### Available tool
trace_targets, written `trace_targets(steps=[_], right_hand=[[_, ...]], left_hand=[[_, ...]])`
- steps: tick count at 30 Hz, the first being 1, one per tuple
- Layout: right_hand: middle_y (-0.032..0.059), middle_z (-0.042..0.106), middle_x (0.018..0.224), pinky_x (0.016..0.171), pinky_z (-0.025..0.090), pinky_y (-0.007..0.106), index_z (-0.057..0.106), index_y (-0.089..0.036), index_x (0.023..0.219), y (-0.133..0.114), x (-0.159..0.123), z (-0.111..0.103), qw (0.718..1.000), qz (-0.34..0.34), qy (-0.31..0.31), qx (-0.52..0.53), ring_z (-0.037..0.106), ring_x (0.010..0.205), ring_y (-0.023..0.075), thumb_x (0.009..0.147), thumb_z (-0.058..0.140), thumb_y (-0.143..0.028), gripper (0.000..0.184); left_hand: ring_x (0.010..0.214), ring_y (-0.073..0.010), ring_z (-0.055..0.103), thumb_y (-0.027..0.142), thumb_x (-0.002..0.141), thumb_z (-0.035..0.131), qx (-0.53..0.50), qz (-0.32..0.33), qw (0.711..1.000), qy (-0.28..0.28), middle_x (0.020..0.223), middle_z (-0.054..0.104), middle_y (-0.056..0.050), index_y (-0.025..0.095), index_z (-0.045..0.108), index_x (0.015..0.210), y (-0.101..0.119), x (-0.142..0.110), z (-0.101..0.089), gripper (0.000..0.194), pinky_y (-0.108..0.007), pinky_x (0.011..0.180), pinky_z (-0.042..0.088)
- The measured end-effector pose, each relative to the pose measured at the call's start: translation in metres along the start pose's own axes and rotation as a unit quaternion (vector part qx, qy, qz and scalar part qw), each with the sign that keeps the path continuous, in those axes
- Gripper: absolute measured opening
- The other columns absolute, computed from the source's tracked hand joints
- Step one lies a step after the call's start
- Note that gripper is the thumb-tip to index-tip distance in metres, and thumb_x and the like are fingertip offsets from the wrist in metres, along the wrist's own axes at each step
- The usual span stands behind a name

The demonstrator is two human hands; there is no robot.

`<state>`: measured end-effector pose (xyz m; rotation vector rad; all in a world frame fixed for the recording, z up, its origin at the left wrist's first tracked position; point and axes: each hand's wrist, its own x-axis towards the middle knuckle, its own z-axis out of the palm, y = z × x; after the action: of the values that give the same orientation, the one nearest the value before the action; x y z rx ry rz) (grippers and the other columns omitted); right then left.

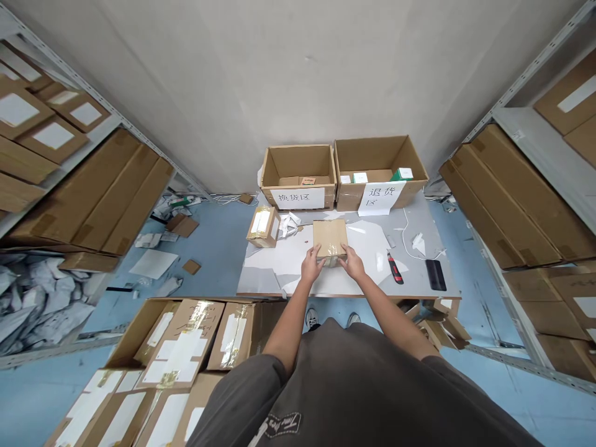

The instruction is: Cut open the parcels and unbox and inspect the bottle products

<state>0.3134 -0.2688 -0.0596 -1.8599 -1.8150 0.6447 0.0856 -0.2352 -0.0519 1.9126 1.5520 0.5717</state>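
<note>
- Head view: the left hand's fingers are closed on the near left corner of a small box, thumb toward its front; that left hand comes in over the worktop edge.
- Right hand: its fingers are clamped on the near right corner, so the small box sits between the two hands.
- The small box is at the middle of the worktop, plain brown on top, with shiny tape along the side facing the person.
- White paper covers part of the worktop around it.
- To the left, near the small box, is crumpled paper; just beside that stands a taped box with a white label.
- To the right lies a red and black cutter, then a dark phone near the front edge, with a white cable behind it.
- Along the back stand two open cartons side by side. The left carton bears a handwritten sign and holds an orange packet; the right carton has a drooping sheet and holds white and green packets.
- Below, at left, labelled cartons are grouped near the person's arm.
- Scraps lie on the blue floor; loaded shelves rise on both sides.
</note>
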Motion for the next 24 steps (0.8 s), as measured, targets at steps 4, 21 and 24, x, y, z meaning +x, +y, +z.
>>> trace_targets(steps=[4, 21, 24], right_hand=[[0.0136, 0.057, 0.153, 0.102, 0.061, 0.048, 0.037, -0.031, 0.167, -0.002, 0.001, 0.008, 1.000, -0.003, 0.019, -0.010, 0.064, 0.133, 0.0321, 0.100, 0.061, -0.030, 0.071], [0.0135, 0.061, 0.143, 0.098, 0.061, 0.046, 0.040, -0.031, 0.165, -0.019, -0.004, -0.011, 0.998, -0.005, 0.039, -0.040, 0.068, 0.120, 0.0310, 0.102, 0.057, -0.031, 0.065], [0.0134, 0.065, 0.137, 0.097, 0.060, 0.045, 0.043, -0.029, 0.165, -0.026, -0.001, -0.030, 0.998, -0.027, 0.039, -0.044, 0.069, 0.117, 0.0314, 0.104, 0.056, -0.038, 0.063]], left_hand=[[0.138, -0.0287, 0.062, 0.033, 0.098, 0.071, 0.003, 0.004, 1.000, -0.002, 0.151, 0.056, -0.013, 0.029, 0.046, 0.163, -0.002, 0.003, 0.000, 0.069, -0.040, 0.110, 0.055], [0.114, -0.0246, 0.070, 0.034, 0.097, 0.074, 0.007, -0.001, 1.000, 0.016, 0.135, 0.065, -0.010, 0.030, 0.052, 0.159, 0.016, 0.002, -0.018, 0.066, -0.035, 0.101, 0.055], [0.101, -0.0220, 0.071, 0.044, 0.097, 0.073, 0.022, 0.011, 1.000, 0.012, 0.129, 0.068, -0.008, 0.031, 0.053, 0.158, 0.024, 0.006, -0.041, 0.065, -0.032, 0.096, 0.054]])
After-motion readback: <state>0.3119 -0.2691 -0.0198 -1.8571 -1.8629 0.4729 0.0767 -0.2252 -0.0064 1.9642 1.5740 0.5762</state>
